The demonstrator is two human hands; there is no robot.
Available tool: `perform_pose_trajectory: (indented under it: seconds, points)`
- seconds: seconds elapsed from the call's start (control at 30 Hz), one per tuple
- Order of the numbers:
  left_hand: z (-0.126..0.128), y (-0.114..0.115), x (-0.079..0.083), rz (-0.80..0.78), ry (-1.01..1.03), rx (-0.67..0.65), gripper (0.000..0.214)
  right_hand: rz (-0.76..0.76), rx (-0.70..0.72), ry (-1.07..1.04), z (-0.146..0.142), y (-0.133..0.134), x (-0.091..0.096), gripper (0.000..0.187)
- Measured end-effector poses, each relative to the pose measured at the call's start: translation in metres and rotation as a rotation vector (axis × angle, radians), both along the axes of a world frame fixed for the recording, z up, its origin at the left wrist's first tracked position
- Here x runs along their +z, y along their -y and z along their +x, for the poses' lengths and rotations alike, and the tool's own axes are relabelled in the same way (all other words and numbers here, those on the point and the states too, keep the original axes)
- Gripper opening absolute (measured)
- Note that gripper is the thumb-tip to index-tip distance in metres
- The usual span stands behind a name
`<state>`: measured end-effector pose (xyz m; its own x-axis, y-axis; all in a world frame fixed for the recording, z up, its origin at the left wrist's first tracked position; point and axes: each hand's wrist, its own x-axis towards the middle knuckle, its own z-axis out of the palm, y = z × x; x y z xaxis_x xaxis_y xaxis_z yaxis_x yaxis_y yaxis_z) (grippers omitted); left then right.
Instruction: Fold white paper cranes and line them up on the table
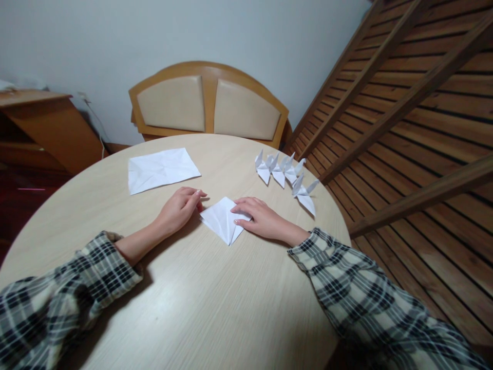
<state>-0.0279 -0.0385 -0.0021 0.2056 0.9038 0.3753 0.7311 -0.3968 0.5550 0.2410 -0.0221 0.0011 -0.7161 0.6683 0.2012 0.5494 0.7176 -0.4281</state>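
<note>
A white folded paper square (pixel 219 218), turned so that a corner points toward me, lies on the table with a crease down its middle. My right hand (pixel 260 218) rests over its right side, thumb and index finger on the top layer, and holds it. Just off the paper's left corner is my left hand (pixel 181 208), its fingers loosely bent and the index stretched past the thumb. I see nothing held in it. Its lower fingers are partly hidden.
Several folded white paper cranes (pixel 278 173) stand at the table's right rim. A creased white paper sheet (pixel 164 169) lies at the back left. Beyond the round wooden table (pixel 185 303) is a padded chair (pixel 210 103); slatted wood (pixel 404 103) rises on the right.
</note>
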Motion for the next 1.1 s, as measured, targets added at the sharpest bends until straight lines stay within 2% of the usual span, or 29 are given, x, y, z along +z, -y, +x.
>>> perform_pose_trajectory:
  seconds: [0.13, 0.33, 0.47, 0.67, 0.83, 1.1]
  points:
    - [0.0005, 0.0010, 0.0012, -0.016, 0.068, -0.063, 0.053, 0.010, -0.004, 0.004, 0.0004, 0.0005, -0.0002, 0.028]
    - [0.0012, 0.0041, 0.0003, 0.042, 0.125, -0.245, 0.027, 0.013, -0.005, -0.002, 0.0010, 0.0005, -0.0005, 0.028]
    - [0.0019, 0.0065, -0.0008, 0.053, 0.103, -0.280, 0.014, 0.010, -0.001, -0.003, 0.0007, 0.0002, 0.0002, 0.028]
    - [0.0013, 0.0073, -0.0023, -0.012, 0.087, -0.258, 0.031, 0.005, 0.011, 0.002, 0.0003, 0.0000, 0.0012, 0.029]
    - [0.0010, 0.0059, -0.0005, 0.022, -0.049, -0.322, 0.020, -0.003, 0.005, 0.002, 0.0001, 0.0008, 0.0020, 0.029]
    - [0.0021, 0.0044, -0.0014, 0.009, -0.101, -0.326, 0.022, 0.008, 0.013, 0.006, 0.0004, -0.0002, -0.0003, 0.029]
